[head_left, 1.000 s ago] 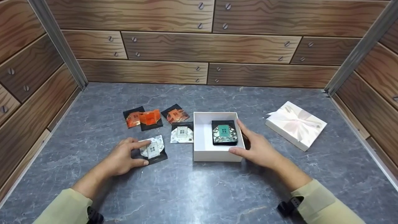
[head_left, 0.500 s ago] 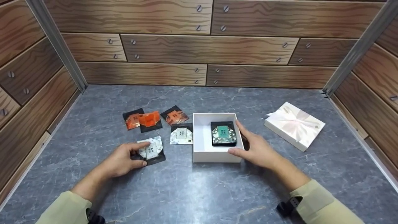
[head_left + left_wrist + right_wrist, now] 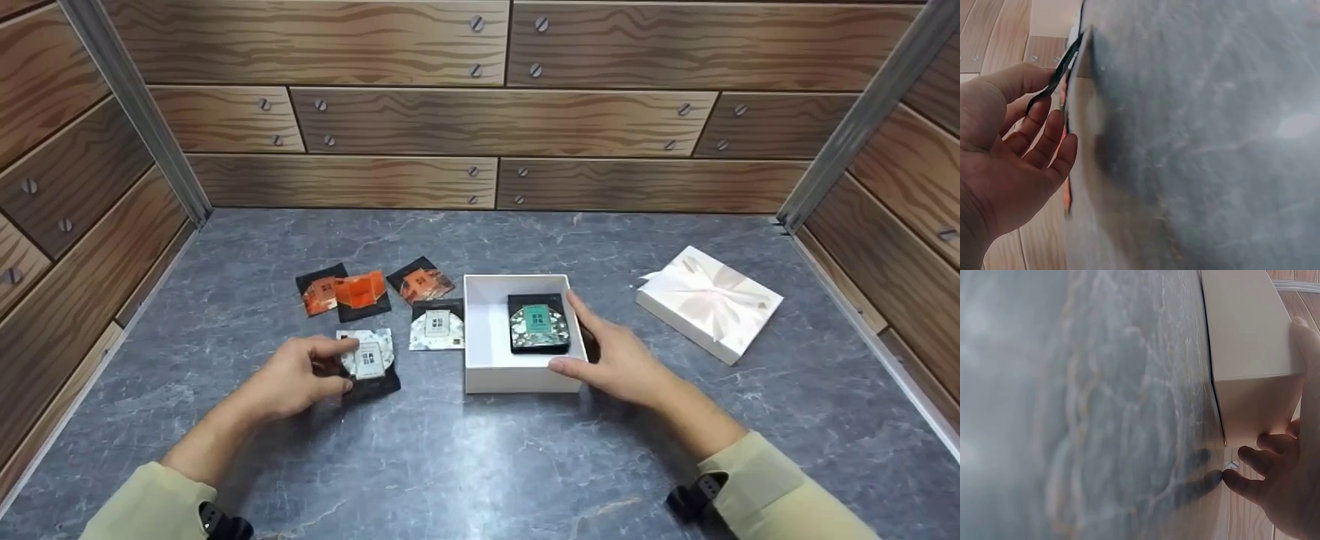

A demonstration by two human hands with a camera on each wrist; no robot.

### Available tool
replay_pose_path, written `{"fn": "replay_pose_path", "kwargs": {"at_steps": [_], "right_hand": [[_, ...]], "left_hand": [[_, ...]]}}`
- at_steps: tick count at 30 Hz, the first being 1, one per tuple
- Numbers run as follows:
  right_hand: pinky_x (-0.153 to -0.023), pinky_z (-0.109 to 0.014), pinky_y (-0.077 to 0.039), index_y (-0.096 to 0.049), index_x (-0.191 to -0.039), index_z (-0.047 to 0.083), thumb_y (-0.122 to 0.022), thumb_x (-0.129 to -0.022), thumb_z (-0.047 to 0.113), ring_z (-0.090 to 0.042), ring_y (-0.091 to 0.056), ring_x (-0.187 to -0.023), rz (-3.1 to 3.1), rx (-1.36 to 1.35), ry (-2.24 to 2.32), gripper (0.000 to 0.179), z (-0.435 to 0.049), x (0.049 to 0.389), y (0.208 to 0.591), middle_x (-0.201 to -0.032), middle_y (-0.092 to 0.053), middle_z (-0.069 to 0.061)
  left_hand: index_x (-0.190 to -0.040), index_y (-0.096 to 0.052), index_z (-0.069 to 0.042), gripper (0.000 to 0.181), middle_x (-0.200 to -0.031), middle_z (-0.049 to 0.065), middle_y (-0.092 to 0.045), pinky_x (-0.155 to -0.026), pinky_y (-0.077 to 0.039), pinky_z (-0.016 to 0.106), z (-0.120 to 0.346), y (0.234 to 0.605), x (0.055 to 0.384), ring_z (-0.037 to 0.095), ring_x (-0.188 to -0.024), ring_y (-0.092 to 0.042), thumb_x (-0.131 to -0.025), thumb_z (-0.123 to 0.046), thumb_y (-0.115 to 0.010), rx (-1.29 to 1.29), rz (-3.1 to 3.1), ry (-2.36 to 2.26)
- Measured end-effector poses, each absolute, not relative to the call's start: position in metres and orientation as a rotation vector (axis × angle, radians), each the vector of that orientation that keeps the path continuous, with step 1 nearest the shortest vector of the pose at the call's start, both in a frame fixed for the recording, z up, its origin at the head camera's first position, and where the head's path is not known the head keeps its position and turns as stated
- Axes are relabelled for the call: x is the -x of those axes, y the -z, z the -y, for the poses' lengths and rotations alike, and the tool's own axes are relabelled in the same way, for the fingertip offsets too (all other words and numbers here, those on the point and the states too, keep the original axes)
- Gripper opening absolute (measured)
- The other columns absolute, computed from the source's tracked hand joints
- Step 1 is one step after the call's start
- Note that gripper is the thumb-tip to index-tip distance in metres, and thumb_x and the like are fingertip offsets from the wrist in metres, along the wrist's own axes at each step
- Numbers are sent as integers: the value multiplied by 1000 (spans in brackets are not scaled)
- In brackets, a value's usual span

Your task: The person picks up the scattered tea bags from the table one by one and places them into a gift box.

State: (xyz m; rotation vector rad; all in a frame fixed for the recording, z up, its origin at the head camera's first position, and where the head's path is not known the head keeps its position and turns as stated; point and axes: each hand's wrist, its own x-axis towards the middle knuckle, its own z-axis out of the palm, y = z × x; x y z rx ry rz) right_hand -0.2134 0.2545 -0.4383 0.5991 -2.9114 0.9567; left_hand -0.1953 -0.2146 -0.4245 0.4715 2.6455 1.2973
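Head view: left hand (image 3: 296, 377) pinches a pale packet (image 3: 370, 358); right hand (image 3: 626, 367), spread, grips box (image 3: 523, 380) holding green-labelled packet (image 3: 539, 334).

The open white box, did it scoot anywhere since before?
No. Judged against the wooden back wall, the open white box sits in the same spot, with the right hand gripping it; only the head view shifted slightly.

Box (image 3: 523, 380) on the bench (image 3: 450, 465), packets left, lid (image 3: 712, 296) right
A stack (image 3: 538, 322) sits in the box's right part. One packet (image 3: 437, 324) lies just beside the box's left wall; three packets (image 3: 364, 292) lie behind, toward the bench's back left corner, two overlapping; another packet (image 3: 369, 361), nearer the front edge, is in the left fingers (image 3: 334, 346). The right fingers (image 3: 587, 313) are at the box's right wall.
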Motion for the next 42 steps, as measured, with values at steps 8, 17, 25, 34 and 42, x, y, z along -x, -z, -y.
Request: {"fn": "replay_pose_path", "kwargs": {"at_steps": [8,17,25,34,42], "right_hand": [[-116,-64,-37,-21,-171,14,-78,-90,61,-49,-49,-140,2917,-591,-959,110,-255,214,439,-157,-47,-30],[-115,-65,-38,-19,-171,14,-78,-89,62,-50,-50,-140,2920,-589,-953,112,-257,214,439,-156,-47,-31],[-115,-64,-38,-21,-171,14,-77,-90,61,-49,-50,-140,2917,-577,-964,109,-259,213,441,-155,-48,-31],[-115,-64,-39,-21,-171,14,-77,-90,62,-49,-52,-138,2922,-570,-932,109,-258,213,440,-152,-51,-32],[-115,-63,-40,-19,-171,16,-79,-89,62,-47,-53,-138,2918,-583,-985,111,-255,213,437,-153,-51,-31]], "left_hand": [[-136,-71,-1,49,-130,21,-70,-82,-55,23,205,403,195,25,-102,-64,-88,-2,-81,-440,-2709,-1484],[-137,-70,-4,51,-123,18,-71,-70,-57,24,187,361,201,24,-89,-65,-87,2,-79,-509,-2698,-1632],[-139,-68,-1,51,-113,14,-73,-73,-56,24,153,336,219,24,-88,-66,-89,1,-78,-683,-2723,-1572],[-145,-63,-2,55,-116,11,-71,-74,-60,33,89,331,237,28,-91,-68,-91,-2,-76,-769,-2580,-1465],[-146,-63,-3,56,-112,8,-72,-70,-54,27,39,349,256,18,-90,-63,-91,1,-72,-753,-2546,-1342]]}}
